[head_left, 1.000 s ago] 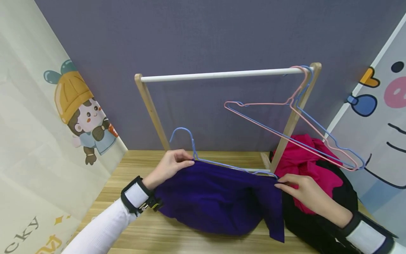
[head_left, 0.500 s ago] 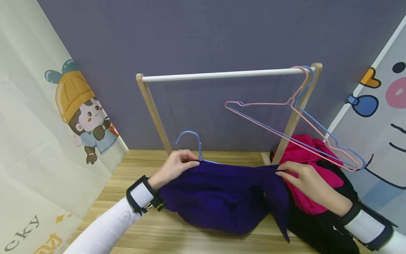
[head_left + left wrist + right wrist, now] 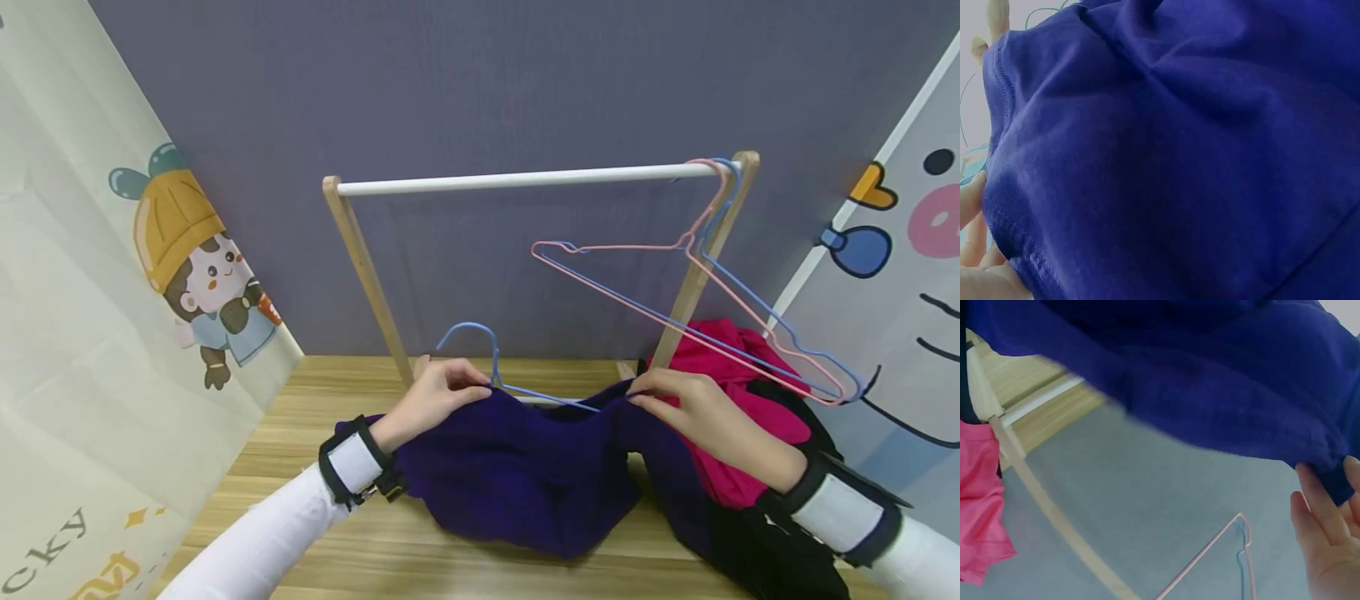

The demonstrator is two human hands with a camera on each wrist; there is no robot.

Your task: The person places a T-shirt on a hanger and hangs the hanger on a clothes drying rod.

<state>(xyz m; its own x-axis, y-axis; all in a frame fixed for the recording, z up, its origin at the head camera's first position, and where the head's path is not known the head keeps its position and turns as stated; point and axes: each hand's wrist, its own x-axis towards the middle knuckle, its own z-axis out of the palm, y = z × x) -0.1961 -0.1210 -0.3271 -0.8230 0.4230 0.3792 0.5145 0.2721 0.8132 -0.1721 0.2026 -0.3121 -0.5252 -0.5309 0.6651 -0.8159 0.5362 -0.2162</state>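
Observation:
A dark purple shirt [image 3: 525, 475] hangs bunched between both hands, its lower part over the wooden table. My left hand [image 3: 435, 400] pinches its top edge beside the neck of a blue wire hanger [image 3: 471, 324]. The hanger's hook stands up above the cloth; one arm slopes right across the sagging neck opening, and the rest is hidden by the shirt. Thumb and fingers of my right hand [image 3: 697, 421] pinch the upper edge farther right, with a sleeve hanging below. In the right wrist view those fingertips [image 3: 1319, 494] are at a fold of the cloth.
Behind the shirt stands a wooden rack with a white rail [image 3: 510, 179]. A pink hanger [image 3: 622, 246] and another blue hanger [image 3: 787, 325] hang at its right end. Pink cloth [image 3: 738, 367] and black cloth [image 3: 772, 542] lie heaped at the right.
My right hand has moved left and slightly up with the shirt's edge, and the neck opening now sags. My left hand and the hanger hook have shifted right and down.

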